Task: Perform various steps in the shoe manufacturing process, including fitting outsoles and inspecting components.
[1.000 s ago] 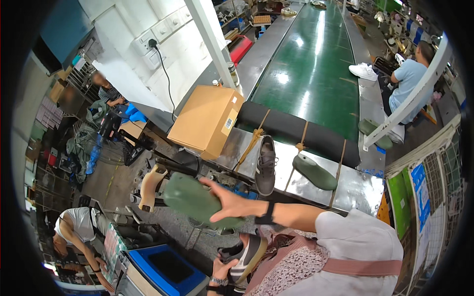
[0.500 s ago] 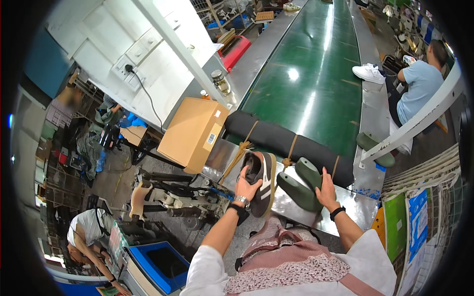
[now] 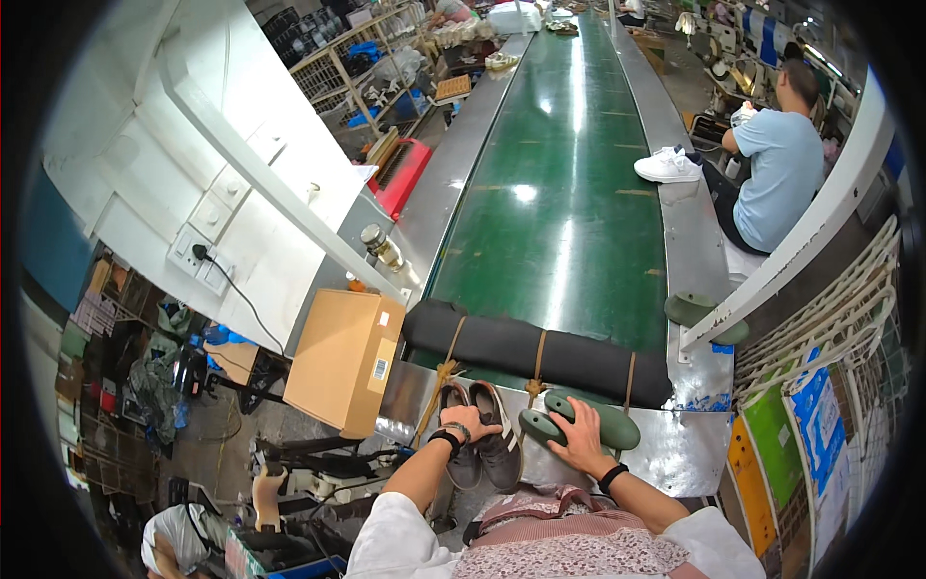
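Note:
My left hand [image 3: 467, 423] is closed on a pair of dark grey sneakers [image 3: 502, 465] with pale stripes on the side. They are side by side, toes toward me, at the metal table's near edge. My right hand [image 3: 582, 440] is closed over two green shoe lasts [image 3: 617, 427] lying on the metal surface to the right of the sneakers. Its fingers rest on top of them, between the two, and partly cover them. Both lasts lie roughly crosswise, one a little behind the other.
Beyond my hands lies a black padded roll [image 3: 492, 349] tied with cord, across the green conveyor belt [image 3: 540, 241]. A cardboard box [image 3: 338, 362] stands on the left. More green lasts [image 3: 690, 309] and a white sneaker [image 3: 667, 165] sit along the right ledge, near a seated person [image 3: 781, 164].
The sneakers have swung from tilted to toes toward me, and both now show. My right hand has moved from the lasts' right side onto their tops, and the lasts have turned crosswise. The view has shifted.

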Demonstrator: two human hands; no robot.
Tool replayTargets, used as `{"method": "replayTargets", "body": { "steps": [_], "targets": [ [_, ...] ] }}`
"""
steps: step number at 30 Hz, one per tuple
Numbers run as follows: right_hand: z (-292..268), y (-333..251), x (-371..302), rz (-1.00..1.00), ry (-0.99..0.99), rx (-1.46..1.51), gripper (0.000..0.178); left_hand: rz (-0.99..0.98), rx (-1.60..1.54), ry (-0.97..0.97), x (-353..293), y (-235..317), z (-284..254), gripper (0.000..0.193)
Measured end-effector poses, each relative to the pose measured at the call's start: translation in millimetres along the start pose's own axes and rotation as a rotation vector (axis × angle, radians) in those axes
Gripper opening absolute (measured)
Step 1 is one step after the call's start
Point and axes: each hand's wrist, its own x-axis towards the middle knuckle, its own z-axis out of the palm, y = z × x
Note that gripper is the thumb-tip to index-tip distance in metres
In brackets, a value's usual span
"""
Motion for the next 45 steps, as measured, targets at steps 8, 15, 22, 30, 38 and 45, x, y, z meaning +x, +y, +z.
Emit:
{"method": "replayTargets", "body": {
  "steps": [8,15,22,30,38,45],
  "targets": [
    [20,-25,35,0.155,-0.028,-0.22,0.048,0.25,-0.178,0.282,10,-41,-87,0.077],
    [25,-29,36,0.202,-0.18,-0.276,0.043,0.137,-0.679,0.545,95,-73,-231,0.078],
    [24,-49,-39,0.14,-0.252,-0.368,0.014,-0.032,-0.771,0.59,224,-100,-303,0.086],
    [22,-85,-58,0.483,0.06,-0.161,0.03,0.329,-0.435,0.82,242,-4,-230,0.047],
    [13,-94,-96,1.682,0.711,0.84,0.084,0.836,-0.533,-0.133,116,152,87,0.051],
    [70,-105,-106,1.222,0.999,1.085,0.112,0.602,-0.96,-0.753,103,139,106,0.054]
  ]
}}
